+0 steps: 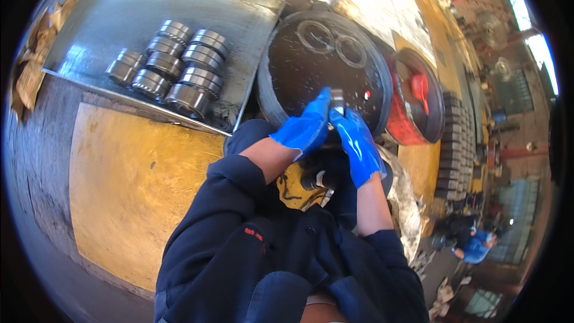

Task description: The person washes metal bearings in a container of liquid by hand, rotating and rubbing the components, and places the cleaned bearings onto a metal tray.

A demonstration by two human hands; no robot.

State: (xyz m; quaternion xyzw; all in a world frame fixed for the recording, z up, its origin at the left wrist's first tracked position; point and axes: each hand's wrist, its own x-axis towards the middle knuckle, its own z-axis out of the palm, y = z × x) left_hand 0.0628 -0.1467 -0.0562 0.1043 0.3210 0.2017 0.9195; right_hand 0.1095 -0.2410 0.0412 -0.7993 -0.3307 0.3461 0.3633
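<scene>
Both my hands wear blue gloves and meet over the near side of a round dark tub [268, 93]. My left hand [306, 124] and my right hand [357, 142] close on a small, shiny cylindrical metal part [337, 99] from either side. Gloved fingers cover most of it, so its full shape is hidden. Dark, speckled liquid seems to fill the tub. Two pale rings, a left one [301, 37] and a right one [338, 51], show at its far side. A small red spot lies right of the part.
To the left, a metal tray [89, 42] holds several steel roller bearings [163, 64]. A red drum [402, 121] with a red scoop-like object [420, 88] adjoins the tub. Stacked dark blocks [455, 143] line the right. Another person in blue [476, 247] is farther off.
</scene>
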